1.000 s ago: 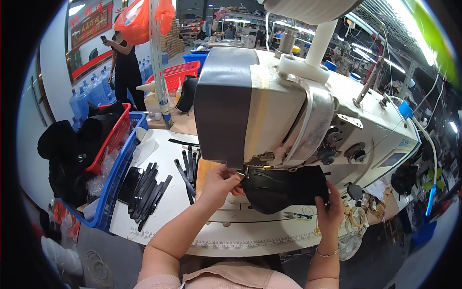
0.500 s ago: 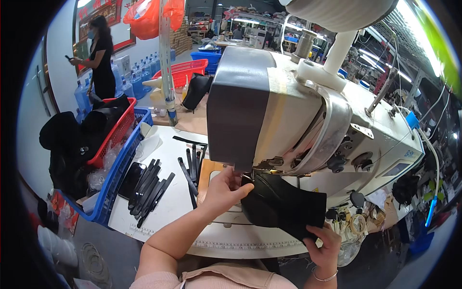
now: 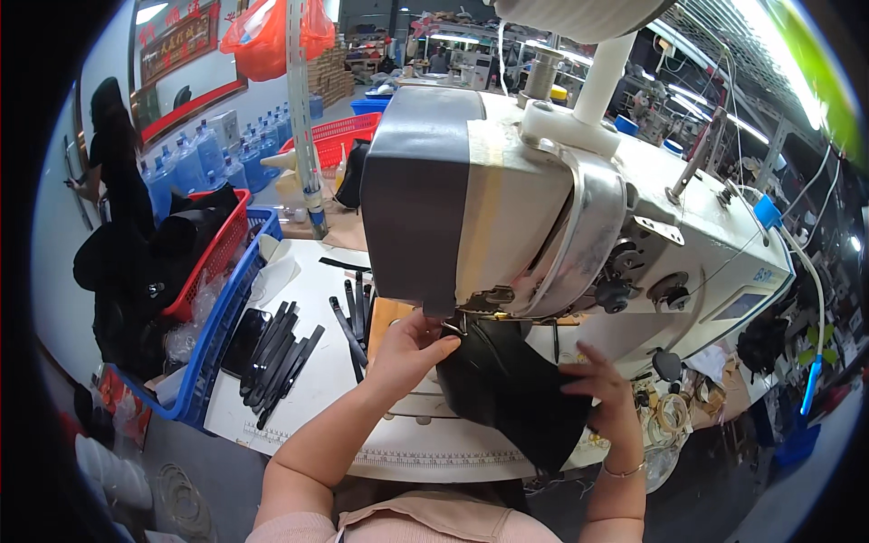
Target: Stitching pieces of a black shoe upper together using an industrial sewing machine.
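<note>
A black, leather-like piece (image 3: 516, 389) with a curved seam lies under the needle area of a large cream and grey sewing machine (image 3: 529, 190), draped over the front of its bed. My left hand (image 3: 407, 353) is closed at the piece's upper left edge, thumb and fingers pinched right beside the needle. What lies between those fingertips is partly hidden. At the piece's right edge, my right hand (image 3: 602, 389) has its fingers spread and touching the material; its thumb is out of sight.
Black strips (image 3: 281, 357) and a dark phone-like slab (image 3: 247, 339) lie on the white table (image 3: 434, 462). A blue basket (image 3: 204, 362) and a red basket (image 3: 217, 258) with black pieces stand at left. Behind them a person (image 3: 118, 163) stands near a door. A thread cone hangs overhead.
My right hand has moved up from the piece's lower corner to its right edge, fingers spreading. The piece has swung downward. My left hand stays by the needle. The person has moved left.
</note>
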Tool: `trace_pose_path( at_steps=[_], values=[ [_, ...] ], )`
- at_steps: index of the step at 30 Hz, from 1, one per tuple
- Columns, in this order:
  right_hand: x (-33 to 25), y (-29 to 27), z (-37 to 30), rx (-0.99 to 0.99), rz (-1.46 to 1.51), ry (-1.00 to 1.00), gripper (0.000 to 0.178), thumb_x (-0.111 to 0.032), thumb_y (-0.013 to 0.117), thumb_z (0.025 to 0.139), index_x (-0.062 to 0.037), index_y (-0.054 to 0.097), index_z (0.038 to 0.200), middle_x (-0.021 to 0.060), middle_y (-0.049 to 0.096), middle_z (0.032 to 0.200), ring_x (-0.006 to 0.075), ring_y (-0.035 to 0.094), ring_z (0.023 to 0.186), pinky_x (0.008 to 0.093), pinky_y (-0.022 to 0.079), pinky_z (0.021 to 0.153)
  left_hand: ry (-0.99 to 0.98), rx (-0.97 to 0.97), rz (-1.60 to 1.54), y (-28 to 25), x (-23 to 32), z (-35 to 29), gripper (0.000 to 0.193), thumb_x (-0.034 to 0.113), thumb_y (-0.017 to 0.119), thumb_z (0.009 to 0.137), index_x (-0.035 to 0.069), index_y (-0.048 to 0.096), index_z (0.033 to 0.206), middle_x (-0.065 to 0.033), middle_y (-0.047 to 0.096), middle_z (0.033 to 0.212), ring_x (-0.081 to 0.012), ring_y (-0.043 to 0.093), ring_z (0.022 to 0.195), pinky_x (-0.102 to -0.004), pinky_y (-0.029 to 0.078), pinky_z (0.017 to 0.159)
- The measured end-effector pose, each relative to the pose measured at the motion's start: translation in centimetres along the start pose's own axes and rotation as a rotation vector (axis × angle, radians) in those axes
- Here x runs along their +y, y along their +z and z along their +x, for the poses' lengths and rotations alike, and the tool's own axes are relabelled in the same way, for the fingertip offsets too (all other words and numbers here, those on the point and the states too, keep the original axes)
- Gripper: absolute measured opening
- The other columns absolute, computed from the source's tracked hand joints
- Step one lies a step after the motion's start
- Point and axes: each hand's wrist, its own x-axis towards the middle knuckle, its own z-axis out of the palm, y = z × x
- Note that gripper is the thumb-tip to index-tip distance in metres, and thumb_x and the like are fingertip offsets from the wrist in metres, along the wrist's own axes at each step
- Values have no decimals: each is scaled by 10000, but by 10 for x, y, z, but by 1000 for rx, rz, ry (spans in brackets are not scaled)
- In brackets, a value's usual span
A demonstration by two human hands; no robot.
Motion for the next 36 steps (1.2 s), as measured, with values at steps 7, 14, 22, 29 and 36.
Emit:
trace_pose_path(
  at_steps=[7, 14, 22, 29, 36],
  values=[
    [-26, 13, -7, 29, -15, 11, 418, 151, 570, 560, -59, 669, 908, 93, 652, 1073, 291, 621, 1019, 363, 530, 839, -8, 27, 34, 0, 0, 1, 297, 22, 669, 817, 13, 590, 1103, -17, 635, 938, -70, 581, 856, -206, 457, 777],
    [-54, 18, -6, -59, -230, -135, 364, -10, 671, 583, -104, 669, 936, 36, 644, 1074, 253, 619, 970, 350, 533, 763, -75, -56, -207, -12, -4, 13, 261, 16, 676, 795, 7, 620, 1050, -38, 640, 966, -101, 584, 884, -242, 444, 841],
    [-64, 31, -10, -75, -326, -177, 273, -97, 682, 676, -131, 668, 946, 18, 638, 1065, 242, 612, 931, 339, 524, 726, -139, -59, 91, -7, 10, 3, 340, 42, 670, 804, -1, 574, 1127, -48, 636, 1011, -113, 591, 911, -250, 452, 852],
    [-69, 35, -7, -58, -380, -212, 288, -90, 664, 671, -140, 657, 954, 12, 638, 1064, 234, 612, 910, 332, 520, 714, -141, -72, -145, -3, 13, 8, 348, 21, 674, 786, -34, 559, 1110, -68, 626, 1024, -114, 589, 910, -249, 456, 854],
    [-74, 38, 0, -20, -391, -218, 281, -54, 665, 623, -121, 678, 896, 25, 666, 1002, 236, 634, 864, 335, 530, 687, -57, -93, -187, -8, -3, 16, 319, 27, 680, 775, -41, 584, 1072, -69, 634, 988, -117, 590, 900, -238, 452, 827]
  ],
)
